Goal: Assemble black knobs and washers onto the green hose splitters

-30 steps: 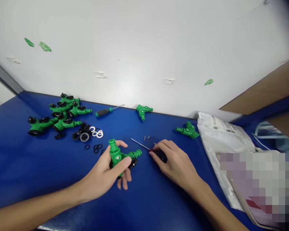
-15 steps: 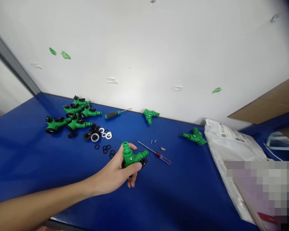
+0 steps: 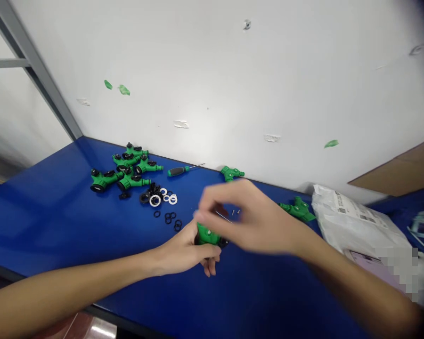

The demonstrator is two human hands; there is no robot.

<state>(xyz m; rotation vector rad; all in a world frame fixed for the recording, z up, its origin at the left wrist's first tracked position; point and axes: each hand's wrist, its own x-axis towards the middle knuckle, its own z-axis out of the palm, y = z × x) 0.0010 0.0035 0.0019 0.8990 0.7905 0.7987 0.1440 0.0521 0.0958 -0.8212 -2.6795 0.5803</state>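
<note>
Green plastic hose splitter cradled in left hand, fingers curled beneath; right hand blurred above, fingers together, pinch unclear. Shallow hold risks slip.

Head-worn single camera, close above the left hand and right hand, facing forward and down across the blue surface toward the white wall.
</note>
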